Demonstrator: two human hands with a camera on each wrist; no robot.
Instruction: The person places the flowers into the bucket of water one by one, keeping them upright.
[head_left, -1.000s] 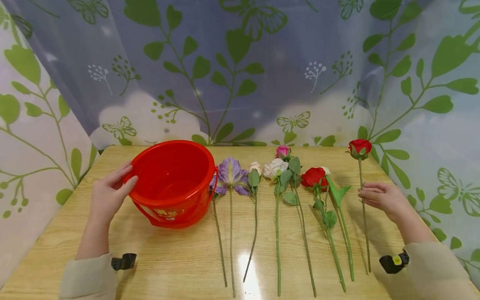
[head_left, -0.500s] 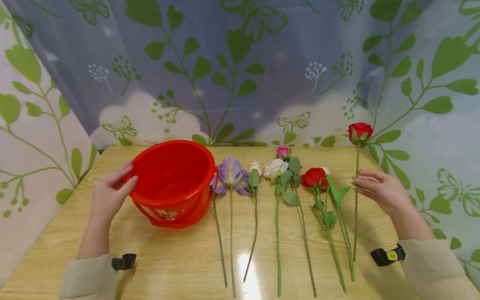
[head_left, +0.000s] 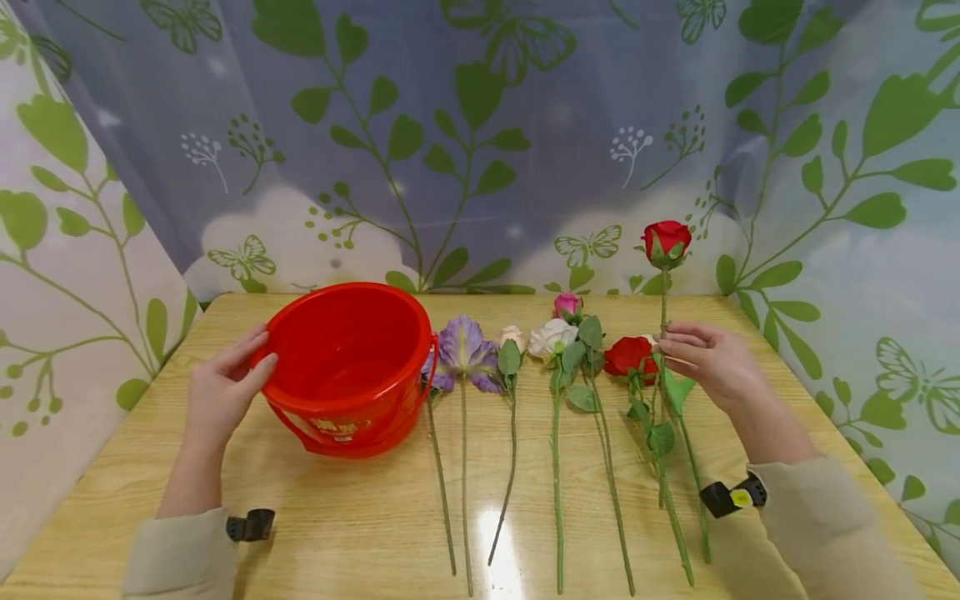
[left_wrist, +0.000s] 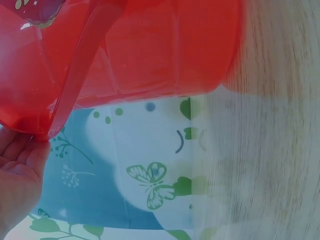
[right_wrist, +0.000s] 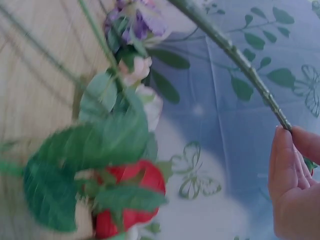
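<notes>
"Checking my feeds from here, I see the right hand [head_left: 708, 362] pinching a rose [head_left: 666, 243] by its stem [right_wrist: 245, 66]. The bloom stands above that hand; the stem's lower end hangs below it, over the lying flowers [head_left: 553, 340]."

"And the left hand [head_left: 225, 383]?"

"Its fingertips touch the bucket [head_left: 337, 407] at the rim, the bucket just to that hand's right. Gripping it or merely resting against it, I cannot tell."

"What do you get from one view only?"

"Head alone gives me the bucket's inside and yellow lettering [head_left: 337, 427]. Left wrist shows the handle [left_wrist: 83, 65] end close by that hand's fingertips, and a dark label [left_wrist: 40, 9] beyond. Right wrist brings out bumps along the stem, just past the pinch."

"Anything hard to make out?"

"The label is cut off, the lettering too small for me to read. A purple flower [head_left: 442, 381] is partly behind the bucket, on the side away from the left hand. Beside the right fingertips, a white bud [head_left: 651, 340] is partly covered. In right wrist, the bloom is nearly all out of view and the leaves [right_wrist: 50, 195] are blurred."

"Changed since half a second ago?"

"The right hand has come across toward the left one, slightly higher, bringing the rose along. I see the left hand and bucket as they were."
</notes>
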